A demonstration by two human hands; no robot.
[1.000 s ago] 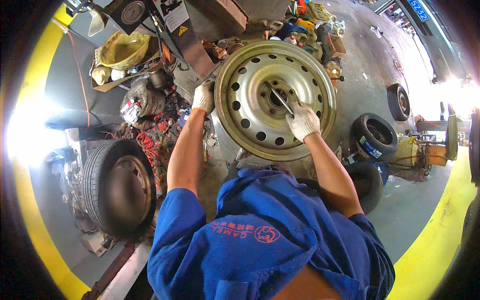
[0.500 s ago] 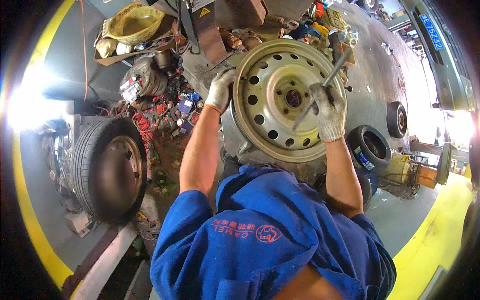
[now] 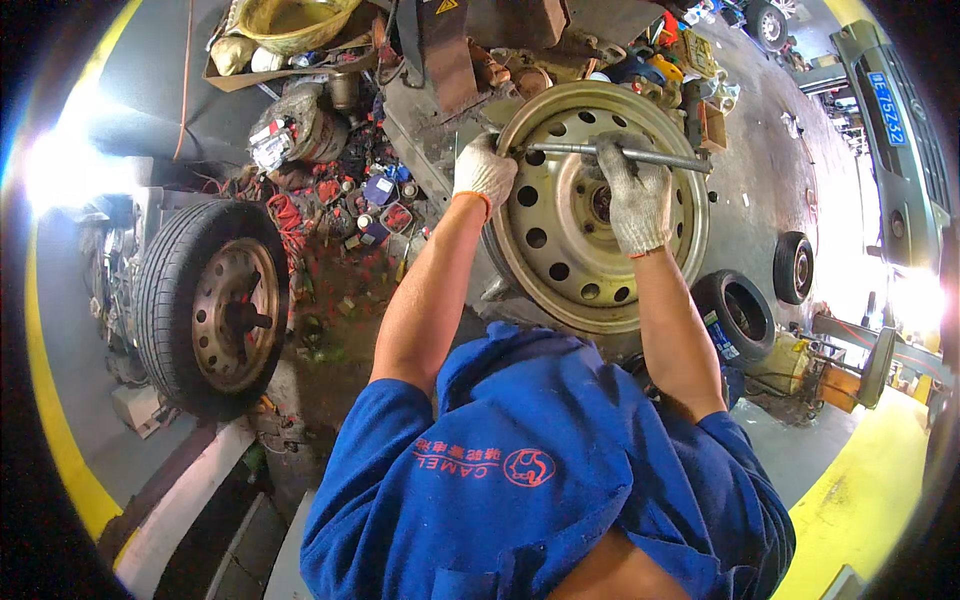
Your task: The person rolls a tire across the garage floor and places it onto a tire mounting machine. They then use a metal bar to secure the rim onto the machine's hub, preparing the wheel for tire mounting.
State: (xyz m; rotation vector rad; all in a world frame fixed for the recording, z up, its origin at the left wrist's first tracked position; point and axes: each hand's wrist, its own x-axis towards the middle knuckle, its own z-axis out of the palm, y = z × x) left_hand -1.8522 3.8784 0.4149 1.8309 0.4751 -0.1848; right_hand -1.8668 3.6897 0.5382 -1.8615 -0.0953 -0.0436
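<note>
A bare steel wheel rim (image 3: 570,255), pale and worn with round holes, faces up in front of me. My gloved left hand (image 3: 485,172) is closed at its upper left edge, fingertips partly hidden. My gloved right hand (image 3: 632,190) is wrapped round a long grey tire lever (image 3: 675,158) above the rim. The lever lies nearly level across the rim's far part, its thin left end close to my left fingers. Whether that end touches the rim I cannot tell.
A wheel with tire (image 3: 210,310) stands at left. Small parts and red cable (image 3: 290,225) litter the floor beyond it. A yellow basin (image 3: 295,25) sits at the far left. Loose tires (image 3: 738,308) lie at right, near a parked vehicle (image 3: 890,130).
My right hand has moved left and away from me, swinging the tire lever from a steep slant to nearly level. The view has shifted slightly; my left hand stays at the rim's edge.
</note>
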